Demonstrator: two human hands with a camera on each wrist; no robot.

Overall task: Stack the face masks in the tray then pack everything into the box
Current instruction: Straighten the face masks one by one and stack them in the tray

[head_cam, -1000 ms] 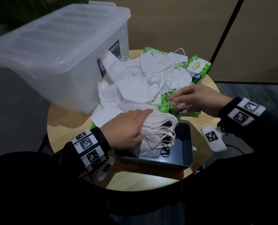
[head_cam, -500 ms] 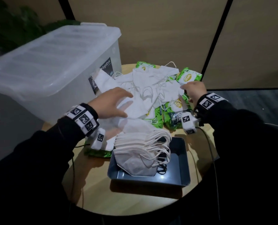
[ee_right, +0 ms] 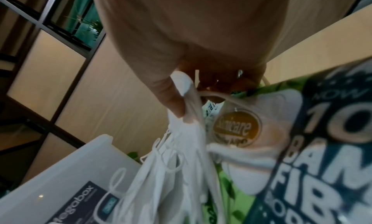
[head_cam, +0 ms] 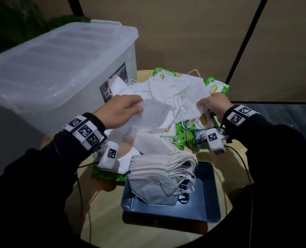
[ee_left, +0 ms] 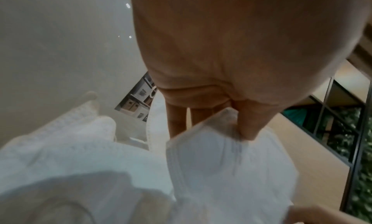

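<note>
A stack of folded white masks (head_cam: 159, 174) lies in the dark metal tray (head_cam: 207, 197) at the table's front. Behind it a loose heap of white masks (head_cam: 177, 92) covers green wipe packs. My left hand (head_cam: 120, 111) pinches one folded mask (head_cam: 152, 115) by its edge and holds it above the heap; the left wrist view shows thumb and fingers on that mask (ee_left: 227, 160). My right hand (head_cam: 214, 104) pinches another mask (head_cam: 193, 106) at the heap's right side, its thumb pressing the mask's cloth (ee_right: 187, 132). The clear lidded box (head_cam: 55, 68) stands at the left.
Green wipe packs (head_cam: 216, 86) and a dark-labelled pack (head_cam: 198, 138) lie among and under the masks. Cables trail from both wrists over the round wooden table (head_cam: 148, 231). Tan wall panels with black frames stand behind.
My left hand left the tray stack, reached up to the heap and has lifted one mask. My right hand moved back and now pinches a mask at the heap's right side.
</note>
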